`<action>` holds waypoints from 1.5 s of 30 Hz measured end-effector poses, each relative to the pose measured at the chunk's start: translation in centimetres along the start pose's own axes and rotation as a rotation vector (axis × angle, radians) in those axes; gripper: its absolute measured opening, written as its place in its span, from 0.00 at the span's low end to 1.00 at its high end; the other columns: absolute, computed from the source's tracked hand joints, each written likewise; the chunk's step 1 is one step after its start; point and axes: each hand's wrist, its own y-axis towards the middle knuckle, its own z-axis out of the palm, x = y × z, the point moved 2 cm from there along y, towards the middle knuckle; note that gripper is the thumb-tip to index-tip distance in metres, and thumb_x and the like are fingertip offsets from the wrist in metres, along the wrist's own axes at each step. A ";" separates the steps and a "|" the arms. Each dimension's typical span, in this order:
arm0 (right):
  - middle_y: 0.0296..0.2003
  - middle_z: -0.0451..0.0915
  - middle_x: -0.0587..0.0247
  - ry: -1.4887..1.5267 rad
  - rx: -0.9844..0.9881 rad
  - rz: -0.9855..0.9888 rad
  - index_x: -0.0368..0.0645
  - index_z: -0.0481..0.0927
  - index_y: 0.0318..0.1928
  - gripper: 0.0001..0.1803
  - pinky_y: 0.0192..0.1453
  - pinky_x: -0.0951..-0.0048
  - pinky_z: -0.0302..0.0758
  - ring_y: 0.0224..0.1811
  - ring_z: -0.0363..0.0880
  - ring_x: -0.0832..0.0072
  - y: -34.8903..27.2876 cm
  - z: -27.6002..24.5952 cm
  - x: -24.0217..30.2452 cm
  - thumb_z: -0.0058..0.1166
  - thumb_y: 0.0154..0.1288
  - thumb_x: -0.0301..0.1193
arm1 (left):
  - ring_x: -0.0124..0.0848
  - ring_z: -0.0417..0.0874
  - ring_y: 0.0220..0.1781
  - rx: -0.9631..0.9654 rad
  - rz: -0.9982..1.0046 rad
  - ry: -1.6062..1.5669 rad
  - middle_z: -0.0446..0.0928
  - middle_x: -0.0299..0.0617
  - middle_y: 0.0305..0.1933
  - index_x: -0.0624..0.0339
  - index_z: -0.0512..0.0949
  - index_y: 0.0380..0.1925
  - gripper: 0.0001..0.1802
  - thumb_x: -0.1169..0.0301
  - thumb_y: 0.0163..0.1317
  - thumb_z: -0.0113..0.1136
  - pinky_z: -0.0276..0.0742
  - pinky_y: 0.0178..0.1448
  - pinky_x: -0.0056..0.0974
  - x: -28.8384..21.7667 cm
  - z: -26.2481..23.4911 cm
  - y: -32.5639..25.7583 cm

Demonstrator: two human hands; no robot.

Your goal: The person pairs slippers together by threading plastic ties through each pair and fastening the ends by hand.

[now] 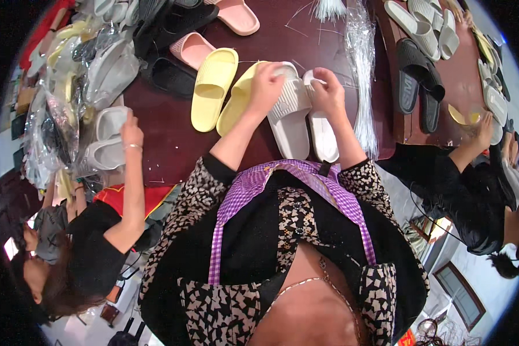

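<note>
1. Head view shows a dark red table [173,124] spread wide under everything, its far edges bent by the lens and partly buried under footwear.
2. The person's own body fills the lower middle: a black-and-cream patterned top and a purple checked apron [254,184] hide the near table edge.
3. At the left rim, a heap of clear bags [57,115] holds grey and yellow slides; what lies inside the deeper bags is too crumpled to make out.
4. Two co-workers sit at either side. One at the left lays a hand on a grey slide [106,138]; the one at the right reaches toward pale slides near the rim, blurred and partly cut off.
5. A bundle of thin clear plastic ties [360,69] lies along the table, just right of the hands.
6. Two yellow slides [213,89] lie side by side, just left of the white pair; the nearer one is partly covered by the left forearm.
7. A pair of white slides [305,124] rests centrally on the table, toes toward the person.
8. The left hand [266,86] is curled down over the heel of the left white slide, gripping it.
9. The right hand [327,92] is bent at the wrist, fingers pinched closed on the heel of the right white slide; whether it holds a tie cannot be told.
</note>
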 end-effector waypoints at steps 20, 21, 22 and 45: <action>0.20 0.74 0.43 -0.402 -0.054 -0.178 0.37 0.78 0.24 0.09 0.32 0.55 0.70 0.25 0.73 0.48 -7.1 1.2 -2.3 0.53 0.53 0.31 | 0.53 0.72 0.45 -0.017 -0.243 0.841 0.74 0.57 0.38 0.69 0.76 0.34 0.21 0.60 0.49 0.63 0.67 0.49 0.50 5.3 -9.8 -2.2; 0.20 0.74 0.43 -0.413 -0.074 -0.183 0.37 0.78 0.24 0.09 0.32 0.55 0.70 0.25 0.73 0.48 -6.9 0.5 -1.9 0.53 0.53 0.31 | 0.53 0.72 0.45 0.005 -0.252 0.888 0.74 0.58 0.38 0.69 0.77 0.33 0.21 0.59 0.50 0.62 0.67 0.50 0.51 4.6 -9.4 -2.4; 0.21 0.74 0.43 -0.420 -0.111 -0.175 0.37 0.77 0.23 0.09 0.31 0.55 0.69 0.25 0.73 0.49 -6.8 -0.5 -1.7 0.52 0.52 0.30 | 0.54 0.73 0.45 0.026 -0.263 0.937 0.75 0.58 0.38 0.69 0.77 0.32 0.21 0.58 0.50 0.61 0.67 0.51 0.51 4.0 -8.9 -2.5; 0.21 0.76 0.45 -0.815 -0.445 -0.250 0.34 0.74 0.21 0.07 0.31 0.57 0.67 0.24 0.72 0.52 10.0 -32.7 -11.2 0.44 0.43 0.24 | 0.52 0.79 0.27 -0.229 -0.520 0.520 0.78 0.57 0.22 0.75 0.76 0.24 0.16 0.67 0.53 0.55 0.71 0.34 0.48 0.0 -7.2 -4.6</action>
